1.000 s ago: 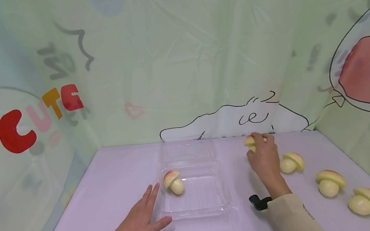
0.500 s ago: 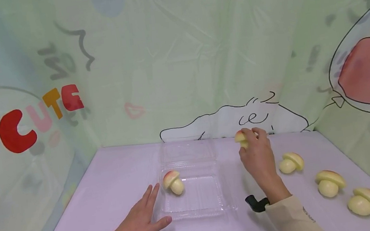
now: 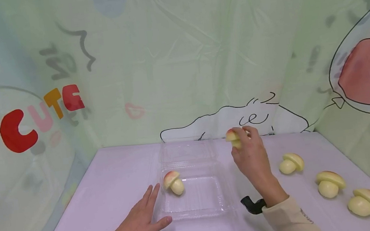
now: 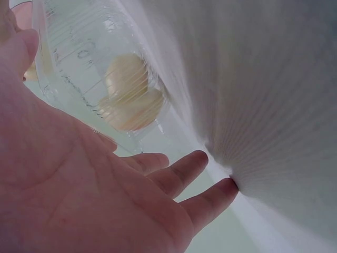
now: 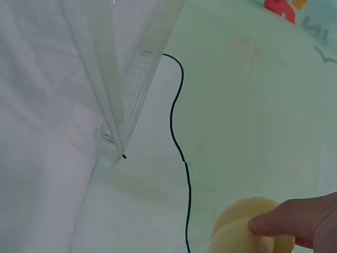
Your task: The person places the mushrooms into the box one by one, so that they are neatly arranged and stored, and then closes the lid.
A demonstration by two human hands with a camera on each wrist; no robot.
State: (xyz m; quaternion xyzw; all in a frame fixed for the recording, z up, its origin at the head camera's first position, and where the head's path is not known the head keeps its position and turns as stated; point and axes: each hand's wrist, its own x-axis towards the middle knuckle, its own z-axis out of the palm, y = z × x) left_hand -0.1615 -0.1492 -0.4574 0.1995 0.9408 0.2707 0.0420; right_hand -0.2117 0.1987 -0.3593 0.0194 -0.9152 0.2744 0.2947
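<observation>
My right hand point(image 3: 244, 150) pinches a toy mushroom point(image 3: 233, 138) with a red-yellow cap, lifted above the table just right of the open clear plastic clamshell box point(image 3: 216, 200). In the right wrist view a fingertip point(image 5: 279, 224) presses on the mushroom's pale stem point(image 5: 247, 221). One mushroom point(image 3: 173, 183) lies in the box's near-left corner; through the box wall it shows as a pale mushroom point(image 4: 129, 97) in the left wrist view. My left hand point(image 3: 139, 223) lies flat on the table, fingers straight, against the box's left side.
Three more mushrooms lie on the lilac table at the right: one point(image 3: 291, 163), a second point(image 3: 330, 183) and a third point(image 3: 367, 202). The box's lid point(image 3: 187, 151) lies open toward the back. Printed cloth walls close in the back and sides.
My right hand has carried its mushroom up and leftward, from right of the box toward the box's back right corner. The left hand has stayed still.
</observation>
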